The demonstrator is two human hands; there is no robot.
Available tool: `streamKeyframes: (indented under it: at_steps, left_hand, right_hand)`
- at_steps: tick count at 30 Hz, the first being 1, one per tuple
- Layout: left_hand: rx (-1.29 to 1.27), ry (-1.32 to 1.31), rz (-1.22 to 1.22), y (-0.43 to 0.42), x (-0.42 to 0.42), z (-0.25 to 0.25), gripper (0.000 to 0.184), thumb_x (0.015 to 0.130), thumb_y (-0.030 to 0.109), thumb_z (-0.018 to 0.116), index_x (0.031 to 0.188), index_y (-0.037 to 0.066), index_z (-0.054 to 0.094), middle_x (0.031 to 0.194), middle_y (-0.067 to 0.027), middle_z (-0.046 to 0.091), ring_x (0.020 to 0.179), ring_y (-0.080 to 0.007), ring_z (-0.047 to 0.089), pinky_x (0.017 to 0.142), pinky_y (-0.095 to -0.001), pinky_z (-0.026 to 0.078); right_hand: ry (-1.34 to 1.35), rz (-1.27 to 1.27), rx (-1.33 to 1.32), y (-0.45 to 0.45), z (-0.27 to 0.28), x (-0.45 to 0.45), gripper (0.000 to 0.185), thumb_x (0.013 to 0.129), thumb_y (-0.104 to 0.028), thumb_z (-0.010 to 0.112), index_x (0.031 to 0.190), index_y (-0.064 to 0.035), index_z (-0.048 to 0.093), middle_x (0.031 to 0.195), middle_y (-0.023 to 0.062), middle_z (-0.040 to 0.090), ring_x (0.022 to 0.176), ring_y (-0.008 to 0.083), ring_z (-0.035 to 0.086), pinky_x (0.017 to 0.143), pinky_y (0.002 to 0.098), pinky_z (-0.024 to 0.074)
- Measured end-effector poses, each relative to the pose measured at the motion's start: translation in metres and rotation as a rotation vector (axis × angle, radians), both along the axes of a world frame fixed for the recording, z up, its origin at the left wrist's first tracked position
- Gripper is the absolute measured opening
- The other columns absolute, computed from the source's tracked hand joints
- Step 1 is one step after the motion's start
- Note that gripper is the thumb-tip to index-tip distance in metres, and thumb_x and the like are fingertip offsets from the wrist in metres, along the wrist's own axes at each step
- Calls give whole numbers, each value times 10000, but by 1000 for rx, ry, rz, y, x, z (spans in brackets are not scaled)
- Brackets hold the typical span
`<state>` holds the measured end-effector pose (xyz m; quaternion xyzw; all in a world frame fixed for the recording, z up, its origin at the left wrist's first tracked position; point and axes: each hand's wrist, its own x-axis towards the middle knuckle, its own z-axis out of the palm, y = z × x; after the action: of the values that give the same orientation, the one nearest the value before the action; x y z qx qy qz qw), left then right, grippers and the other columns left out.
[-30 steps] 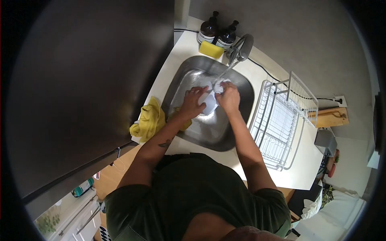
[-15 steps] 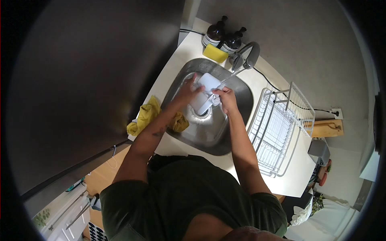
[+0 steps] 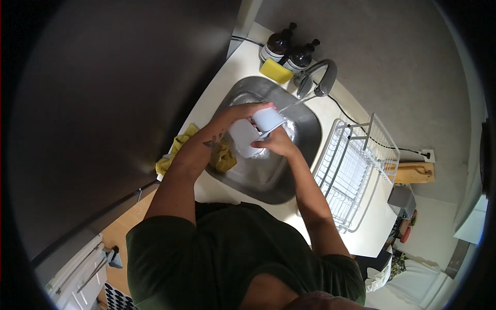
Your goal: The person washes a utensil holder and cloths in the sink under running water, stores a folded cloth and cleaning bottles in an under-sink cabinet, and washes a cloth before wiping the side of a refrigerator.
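Over the steel sink, both hands hold a white object that looks like an opened box with two halves. My left hand reaches round its far side, fingers at the upper half. My right hand grips its near right edge, the thumb lying on the lower half. Water runs from the faucet beside the upper half. A yellow cloth lies in the sink's left part, below my left forearm. The white bundle seen earlier cannot be made out.
Two dark pump bottles and a yellow sponge stand behind the sink. A white wire dish rack is on the right of the counter. Another yellow cloth hangs at the left counter edge.
The white object has turned and shifted left and nearer, its two halves now spread apart. My left hand has moved round its far side; my right hand has moved down and left.
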<state>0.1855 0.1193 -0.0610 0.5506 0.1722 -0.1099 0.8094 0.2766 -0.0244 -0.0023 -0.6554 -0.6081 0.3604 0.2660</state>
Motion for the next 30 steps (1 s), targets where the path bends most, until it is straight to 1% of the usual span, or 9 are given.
streamKeyframes:
  at_steps: [3, 12, 14, 18, 19, 21, 25, 27, 30]
  left_hand:
    - [-17, 18, 117, -17, 13, -3, 588, 829, 589, 371, 1182, 125, 449, 934, -53, 561, 769, -141, 569, 636, -268, 481]
    - [-451, -140, 505, -31, 32, -53, 570, 833, 578, 387, 1090, 89, 527, 943, -69, 576, 794, -153, 574, 656, -292, 492]
    - [-464, -130, 589, -28, 16, -59, 572, 834, 577, 385, 1089, 85, 530, 955, -71, 579, 801, -158, 573, 680, -301, 486]
    - [-632, -96, 592, -13, 15, -90, 564, 840, 563, 389, 1076, 73, 541, 956, -73, 586, 827, -165, 570, 737, -314, 468]
    - [-640, -90, 585, -15, 17, -92, 564, 840, 563, 389, 1076, 73, 541, 956, -73, 586, 827, -165, 570, 737, -314, 468]
    - [-567, -22, 603, -12, 21, -88, 554, 834, 564, 404, 1053, 78, 558, 947, -67, 592, 827, -160, 569, 735, -310, 465]
    - [-456, -60, 505, -16, 15, -66, 554, 821, 578, 417, 1035, 90, 571, 933, -61, 596, 820, -153, 566, 725, -299, 460]
    - [-383, 12, 364, -19, 25, -58, 559, 812, 585, 430, 1046, 97, 569, 934, -57, 597, 805, -144, 567, 697, -277, 457]
    - [-445, 28, 471, -15, 25, -49, 535, 825, 552, 442, 1064, 88, 560, 881, -28, 598, 721, -126, 566, 637, -248, 458]
  right_hand:
    - [540, -317, -187, 2, 0, 28, 493, 663, -241, 707, 1059, 1, 539, 990, 100, 592, 915, 212, 556, 820, 307, 420]
    - [-214, -1061, 377, 22, -44, 45, 374, 738, -303, 664, 544, -3, 554, 490, 57, 533, 410, 167, 431, 436, 355, 361]
    - [115, -1176, 470, 13, -20, 45, 381, 748, -296, 663, 539, -5, 533, 506, 42, 523, 442, 133, 408, 446, 339, 358]
    - [254, -1023, 373, -13, 11, 24, 387, 762, -310, 650, 584, 17, 544, 576, 45, 542, 518, 103, 437, 475, 292, 362]
    - [-158, -877, -108, -20, 22, 20, 394, 767, -342, 637, 711, 43, 579, 619, 75, 559, 570, 108, 470, 520, 271, 390]
    - [2, -413, -151, -26, 20, 1, 478, 685, -364, 680, 852, 70, 569, 702, 168, 593, 667, 239, 580, 658, 341, 444]
    - [-88, 12, 46, -25, -15, 4, 583, 602, -278, 698, 1024, 80, 513, 1049, 272, 528, 992, 371, 508, 868, 382, 384]
    - [-144, 188, -431, -14, -23, -3, 648, 579, -229, 695, 1101, 77, 463, 1160, 270, 458, 1088, 367, 437, 931, 368, 338]
    - [-111, 153, -74, -12, -26, -6, 628, 562, -192, 682, 1099, 57, 472, 1112, 248, 500, 1048, 349, 475, 905, 355, 366]
